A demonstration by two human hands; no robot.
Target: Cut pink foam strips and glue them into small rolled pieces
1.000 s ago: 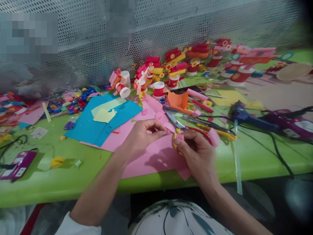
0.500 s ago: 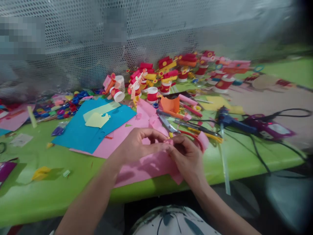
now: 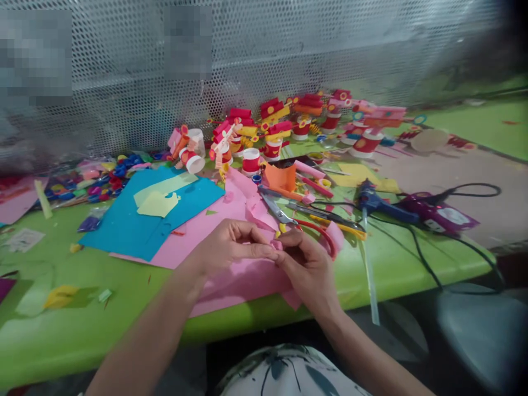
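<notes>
A small pink paper piece [image 3: 276, 243], seemingly rolled or folded, is pinched between the fingertips of both hands. My left hand [image 3: 231, 245] grips it from the left with thumb and fingers together. From the other side my right hand [image 3: 307, 264] holds it the same way. Beneath them a large pink sheet [image 3: 243, 289] covers part of the green table [image 3: 136, 319]. Scissors with red handles [image 3: 322, 234] lie just beyond my right hand, their blades pointing away. The fingers partly hide the pink piece.
Blue sheet [image 3: 119, 220] with pale yellow scraps lies left. Several cup models [image 3: 274, 146] stand at the back before a perforated metal panel [image 3: 247, 49]. Right are a blue glue gun [image 3: 381, 203], black cables and a clear stick [image 3: 371, 286] overhanging the edge. Coloured bits [image 3: 103, 179] heap at back left.
The view has shifted slightly, so the table's contents sit a little further left. Both hands still pinch the pink paper piece, with only slight finger movement.
</notes>
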